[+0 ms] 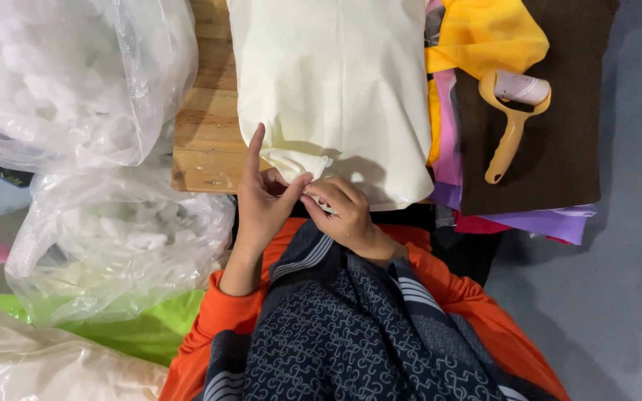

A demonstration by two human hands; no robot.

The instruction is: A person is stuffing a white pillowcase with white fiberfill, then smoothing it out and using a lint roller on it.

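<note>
Right hand (347, 215) is pinching shut on smth tiny and pale at the fingertips, prob a needle or thread but tbh too small to tell. Left hand (261, 204) is pressing its thumb against that same spot, other fingers closing on the bunched corner (295, 163) of the cream pillow (336, 89), index finger sticking straight up. Pillow is lying on the wooden table (206, 126) right in front of the person, corner hanging at the near edge. Looks like they're hand-stitching that open corner closed, mid-stitch imo. Next move is prob calling for holding the fabric steady w/ the left while the right is pulling through. Bags of white stuffing (113, 238) are sitting to the left, lint roller (514, 111) on folded cloth over on the right
</note>
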